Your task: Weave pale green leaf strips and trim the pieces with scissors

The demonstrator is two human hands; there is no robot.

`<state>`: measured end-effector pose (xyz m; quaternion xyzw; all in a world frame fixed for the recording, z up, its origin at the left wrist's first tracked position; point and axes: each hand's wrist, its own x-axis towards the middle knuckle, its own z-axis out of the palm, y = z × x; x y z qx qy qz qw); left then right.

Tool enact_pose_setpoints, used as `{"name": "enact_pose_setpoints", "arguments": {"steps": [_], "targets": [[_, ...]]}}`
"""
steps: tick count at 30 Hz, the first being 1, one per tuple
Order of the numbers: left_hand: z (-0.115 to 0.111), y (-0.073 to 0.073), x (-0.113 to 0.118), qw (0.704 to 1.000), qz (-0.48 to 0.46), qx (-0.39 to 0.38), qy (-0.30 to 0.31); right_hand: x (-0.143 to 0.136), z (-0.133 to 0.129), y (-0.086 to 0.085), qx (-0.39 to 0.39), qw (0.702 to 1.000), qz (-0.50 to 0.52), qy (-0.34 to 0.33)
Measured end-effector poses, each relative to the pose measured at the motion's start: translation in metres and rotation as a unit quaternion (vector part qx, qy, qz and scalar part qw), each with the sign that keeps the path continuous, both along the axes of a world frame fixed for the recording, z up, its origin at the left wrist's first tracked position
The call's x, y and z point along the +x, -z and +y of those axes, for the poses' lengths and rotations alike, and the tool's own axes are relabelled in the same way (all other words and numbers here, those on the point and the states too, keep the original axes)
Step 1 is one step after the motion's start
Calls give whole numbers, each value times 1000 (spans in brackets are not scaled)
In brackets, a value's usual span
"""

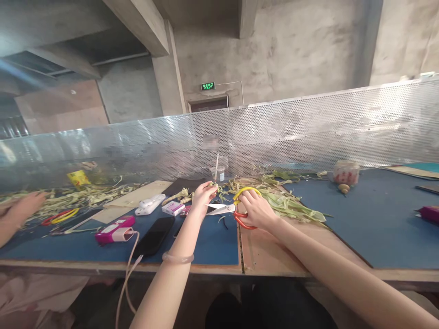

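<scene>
My right hand [255,209] grips a pair of scissors [224,209] by its yellow and red handle loops. The blades are spread and point left, close by my left wrist. My left hand [204,195] is closed, with a small greenish piece of plant [214,186] showing at its fingertips; the rest of that piece is hidden by the fingers. Right behind the scissors, a pile of pale green leafy plant stalks [291,203] lies on a bare wooden board [274,246]. Pale root-like pieces [178,196] rest on the table left of my left hand.
A black phone [156,235], a magenta box [115,229] with a cable, a white power strip [150,204] and a small box [173,209] lie left. A co-worker's hand [25,208] is farther left. A plastic jar [346,172] stands right; a perforated metal screen [291,128] runs behind.
</scene>
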<state>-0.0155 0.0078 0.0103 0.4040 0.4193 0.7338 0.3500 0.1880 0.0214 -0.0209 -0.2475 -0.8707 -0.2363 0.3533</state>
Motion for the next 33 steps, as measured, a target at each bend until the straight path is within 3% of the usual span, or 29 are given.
{"name": "enact_pose_setpoints", "arguments": {"steps": [6, 9, 15, 24, 29, 33], "targets": [[0, 10, 5, 973, 172, -38, 147, -14, -9, 0, 6, 1000, 9, -13], [3, 16, 7, 954, 222, -11, 200, -20, -9, 1, -3, 1000, 23, -7], [10, 23, 12, 958, 254, 7, 135, -22, -7, 6, -33, 999, 17, -25], [13, 20, 8, 964, 237, -5, 117, -12, 5, 7, -21, 999, 18, -19], [8, 15, 7, 969, 204, -18, 141, -7, 7, 7, -7, 1000, 24, 8], [3, 12, 9, 980, 165, -28, 109, -7, 5, 6, 5, 1000, 9, 0]]}}
